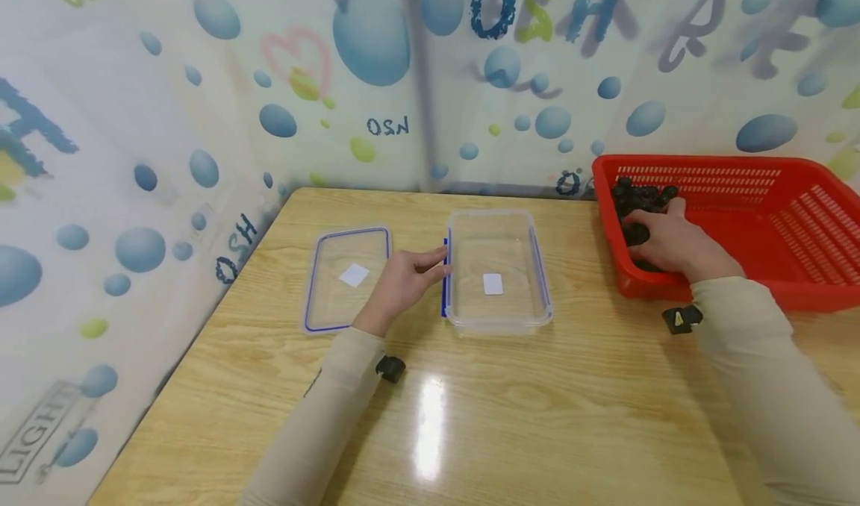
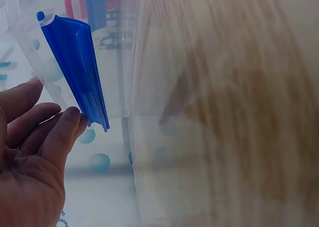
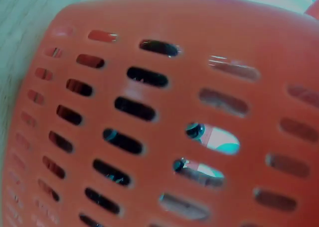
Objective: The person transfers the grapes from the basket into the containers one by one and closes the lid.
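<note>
My left hand [image 1: 403,286] reaches to the left side of a clear plastic container [image 1: 513,319], with its fingers fairly straight. In the left wrist view its fingertips are at the lower end of the container's blue clip [image 2: 79,62]; contact is hard to tell. My right hand [image 1: 678,245] is inside a red basket [image 1: 793,289] at its left end. Between its thumb and index finger it pinches a dark round object [image 1: 634,234], whose kind I cannot make out. More small dark objects [image 1: 645,195] lie just beyond. The basket's slotted wall [image 3: 174,122] hides this hand in the right wrist view.
A clear lid [image 1: 336,308] with a blue seal and a white label lies left of the container. Another white label [image 1: 493,284] shows at the container. The wooden table [image 1: 537,409] meets a patterned wall covering [image 1: 376,155] at the back and left.
</note>
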A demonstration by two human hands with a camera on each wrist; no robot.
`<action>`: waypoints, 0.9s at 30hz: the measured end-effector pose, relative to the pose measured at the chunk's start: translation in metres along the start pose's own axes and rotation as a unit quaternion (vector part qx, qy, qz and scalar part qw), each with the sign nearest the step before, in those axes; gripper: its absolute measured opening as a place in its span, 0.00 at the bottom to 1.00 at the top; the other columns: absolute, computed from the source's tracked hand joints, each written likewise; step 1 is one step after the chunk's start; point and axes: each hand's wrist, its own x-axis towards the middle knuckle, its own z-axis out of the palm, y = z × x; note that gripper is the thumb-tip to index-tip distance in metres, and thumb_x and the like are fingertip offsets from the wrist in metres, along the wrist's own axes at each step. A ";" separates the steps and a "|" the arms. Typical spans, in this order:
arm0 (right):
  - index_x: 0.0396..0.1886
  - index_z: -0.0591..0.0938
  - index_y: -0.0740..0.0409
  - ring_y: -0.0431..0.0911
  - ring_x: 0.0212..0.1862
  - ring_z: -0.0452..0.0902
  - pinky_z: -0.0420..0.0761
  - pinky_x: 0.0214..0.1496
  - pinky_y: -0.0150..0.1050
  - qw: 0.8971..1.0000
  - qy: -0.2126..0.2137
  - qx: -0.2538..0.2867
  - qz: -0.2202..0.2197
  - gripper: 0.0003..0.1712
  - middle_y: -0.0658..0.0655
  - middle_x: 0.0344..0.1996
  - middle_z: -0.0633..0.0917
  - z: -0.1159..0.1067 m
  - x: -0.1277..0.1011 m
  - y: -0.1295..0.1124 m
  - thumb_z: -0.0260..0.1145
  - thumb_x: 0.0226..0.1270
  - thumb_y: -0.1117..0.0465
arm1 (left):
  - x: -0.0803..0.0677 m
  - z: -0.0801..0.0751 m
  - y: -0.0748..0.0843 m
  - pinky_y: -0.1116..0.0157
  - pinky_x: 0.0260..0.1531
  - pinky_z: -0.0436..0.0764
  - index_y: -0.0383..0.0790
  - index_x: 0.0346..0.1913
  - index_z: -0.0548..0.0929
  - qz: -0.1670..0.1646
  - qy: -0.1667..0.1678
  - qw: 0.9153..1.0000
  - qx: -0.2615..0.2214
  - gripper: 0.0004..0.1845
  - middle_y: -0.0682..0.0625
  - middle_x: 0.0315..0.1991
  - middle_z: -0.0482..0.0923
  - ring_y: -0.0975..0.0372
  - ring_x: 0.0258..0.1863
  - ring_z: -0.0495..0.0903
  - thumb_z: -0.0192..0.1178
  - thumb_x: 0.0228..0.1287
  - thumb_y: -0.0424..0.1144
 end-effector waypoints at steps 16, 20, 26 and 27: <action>0.47 0.71 0.63 0.72 0.42 0.61 0.71 0.38 0.61 0.999 0.022 -0.046 -0.010 0.19 0.78 0.43 0.66 0.002 0.008 0.001 0.64 0.58 0.62 | 0.002 0.002 -0.001 0.63 0.50 0.80 0.39 0.60 0.80 0.000 0.004 1.000 0.004 0.19 0.49 0.61 0.76 0.55 0.57 0.78 0.63 0.69 0.41; 0.44 0.74 0.64 0.70 0.43 0.60 0.70 0.39 0.59 0.998 0.029 -0.060 -0.021 0.16 0.73 0.38 0.73 0.005 0.011 0.002 0.65 0.58 0.62 | 0.001 0.002 -0.001 0.63 0.51 0.80 0.39 0.60 0.80 -0.002 0.003 1.000 0.006 0.20 0.49 0.61 0.76 0.55 0.57 0.78 0.63 0.69 0.41; 0.47 0.72 0.63 0.69 0.44 0.60 0.76 0.35 0.58 0.996 0.079 -0.032 -0.013 0.17 0.73 0.39 0.69 0.003 0.004 0.004 0.65 0.61 0.62 | 0.000 0.002 -0.002 0.63 0.51 0.80 0.40 0.61 0.80 -0.008 0.001 1.000 0.000 0.20 0.50 0.62 0.76 0.56 0.57 0.78 0.63 0.69 0.42; 0.48 0.72 0.63 0.70 0.44 0.59 0.76 0.35 0.59 0.995 0.090 -0.027 -0.013 0.17 0.74 0.40 0.68 0.001 0.003 0.003 0.65 0.62 0.62 | 0.000 0.001 -0.002 0.63 0.51 0.80 0.40 0.61 0.80 -0.009 0.001 1.000 -0.001 0.20 0.50 0.62 0.76 0.56 0.57 0.78 0.63 0.69 0.42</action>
